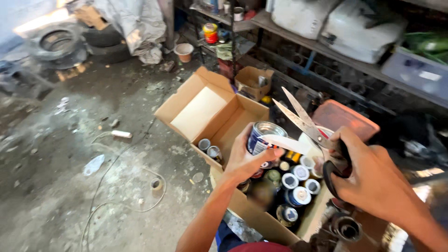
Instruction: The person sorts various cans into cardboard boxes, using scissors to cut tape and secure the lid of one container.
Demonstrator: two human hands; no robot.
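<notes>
1. At the far left, stacked black rubber tyres [58, 44] lie on the dusty grey concrete floor [70, 154], with a crumpled grey tarpaulin [133, 21] heaped just beside them.
2. A thin white cable [116, 186] loops across the floor near a flattened clear plastic bottle [93, 164].
3. An open brown cardboard box [205, 109] sits mid-floor, flaps spread, a pale sheet lying on one flap; two small metal tins [210, 149] stand in its near corner.
4. A smaller brown carton [254, 80] stands behind it, below a metal shelf rack [298, 37] bearing white sacks [336, 23].
5. The left hand [245, 158] wraps its fingers closed around a small round paint tin with a blue label and silver lid [263, 135], holding it upright above a second brown cardboard box [261, 219] packed with small round tins [294, 186], mostly white- or grey-lidded.
6. A translucent red plastic tub [345, 119] sits behind that box.
7. The right hand [373, 182] grips large steel scissors with black handles [310, 128], fingers through the loops, blades parted and pointing up-left, just above the tin.
</notes>
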